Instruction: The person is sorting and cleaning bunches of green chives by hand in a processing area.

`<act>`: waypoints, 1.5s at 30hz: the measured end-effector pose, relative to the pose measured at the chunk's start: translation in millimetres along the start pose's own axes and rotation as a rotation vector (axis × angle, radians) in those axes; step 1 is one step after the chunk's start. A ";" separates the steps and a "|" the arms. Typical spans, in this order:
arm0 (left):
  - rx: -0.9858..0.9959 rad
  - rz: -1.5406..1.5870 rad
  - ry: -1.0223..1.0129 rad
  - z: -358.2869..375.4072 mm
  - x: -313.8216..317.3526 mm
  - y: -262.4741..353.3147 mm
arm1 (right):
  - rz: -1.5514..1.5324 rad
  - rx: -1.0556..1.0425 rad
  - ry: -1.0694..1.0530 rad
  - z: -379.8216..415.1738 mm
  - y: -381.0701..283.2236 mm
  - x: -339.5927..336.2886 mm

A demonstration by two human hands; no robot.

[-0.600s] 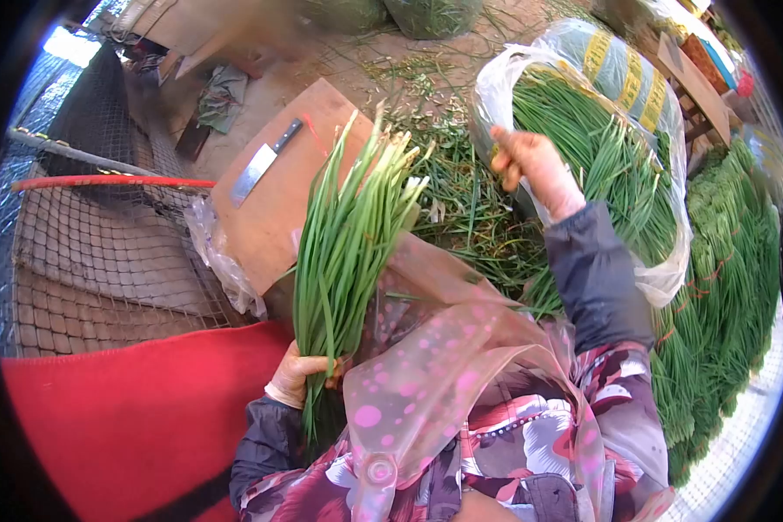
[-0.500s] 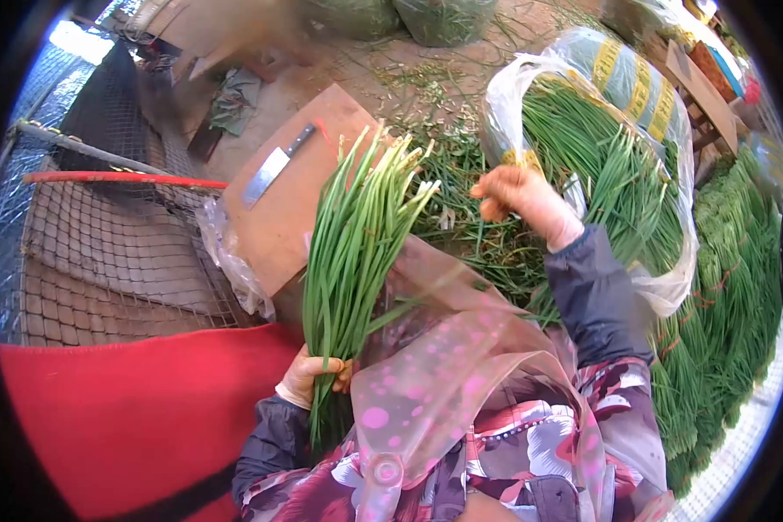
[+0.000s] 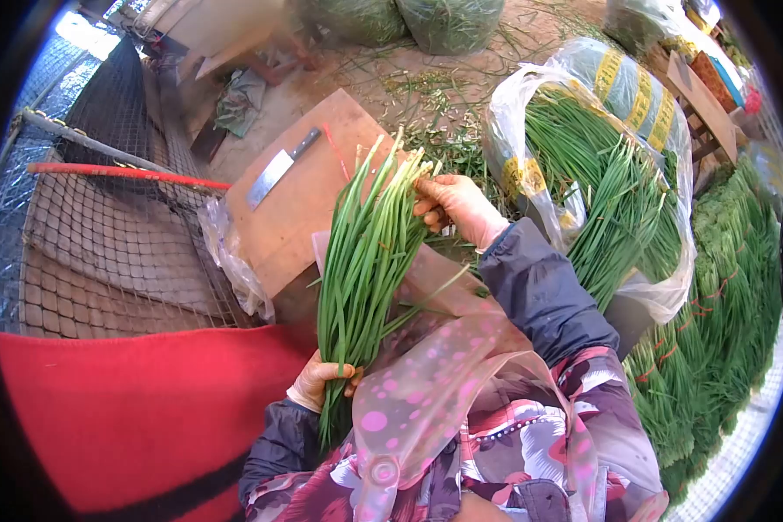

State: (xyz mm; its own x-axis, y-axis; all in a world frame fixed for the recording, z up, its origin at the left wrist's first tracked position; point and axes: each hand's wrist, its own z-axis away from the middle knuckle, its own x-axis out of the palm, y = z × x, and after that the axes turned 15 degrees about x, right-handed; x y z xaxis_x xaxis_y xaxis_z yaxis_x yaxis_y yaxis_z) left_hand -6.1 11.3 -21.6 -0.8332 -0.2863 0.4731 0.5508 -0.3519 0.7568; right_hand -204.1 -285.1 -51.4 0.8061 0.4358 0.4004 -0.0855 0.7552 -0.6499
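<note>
A hand could pass over the near part of the wooden board (image 3: 291,239), left of the bunch of green chives (image 3: 357,278); farther back, the kitchen knife (image 3: 280,168) lies in the way. To the right, the right hand (image 3: 461,209) and its dark sleeve (image 3: 548,283) block the gap toward the open plastic bag (image 3: 672,298).

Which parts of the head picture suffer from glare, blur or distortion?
Head view: white glare at upper left; head view: hazy blur at top, left of centre; head view: fisheye distortion and black corners; head view: knife and held leaves fairly sharp.
</note>
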 end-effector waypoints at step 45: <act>-0.025 0.280 0.083 0.5 -27.3 -26.6 | 0.846 0.092 0.080 115.7 -42.0 -34.2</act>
State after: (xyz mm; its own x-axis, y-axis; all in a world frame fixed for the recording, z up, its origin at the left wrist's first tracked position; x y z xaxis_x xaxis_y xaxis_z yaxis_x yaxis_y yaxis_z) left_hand 2.0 29.0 -54.4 -0.6421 -0.4470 0.6228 0.7606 -0.2705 0.5901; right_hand -295.9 -275.1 36.9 0.4879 0.8378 -0.2449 -0.7215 0.2293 -0.6534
